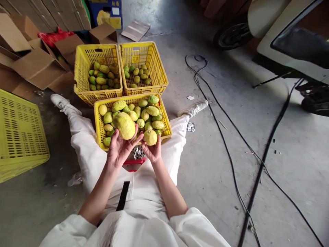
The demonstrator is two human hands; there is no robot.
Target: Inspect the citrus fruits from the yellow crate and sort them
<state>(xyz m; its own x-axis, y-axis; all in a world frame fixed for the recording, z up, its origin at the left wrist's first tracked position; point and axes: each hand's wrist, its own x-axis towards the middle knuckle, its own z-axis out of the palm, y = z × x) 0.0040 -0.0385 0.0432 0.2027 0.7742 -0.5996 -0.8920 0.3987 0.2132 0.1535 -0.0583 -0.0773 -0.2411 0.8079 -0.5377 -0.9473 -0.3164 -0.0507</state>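
Left hand (119, 147), center of the frame: thumb and spread fingers cradle a large yellow fruit (124, 126) in a wide grip. Right hand (153, 151), just right of it: a narrower grip, with thumb and fingers around a small round fruit (150, 137). The two held fruits are apart, both over the near part of a low yellow crate (96, 118) filled with green and yellow fruit (153, 110). Above it in the frame, two deeper yellow crates, left (84, 96) and right (156, 68), stand side by side, each with fruit at the bottom. The person's white shoes (194, 109) flank the low crate. Upper left: cardboard boxes (38, 67); left edge: another yellow crate (23, 137). Right side: black cables (261, 168) across the gray floor (205, 192); upper right: part of a white vehicle (266, 44).
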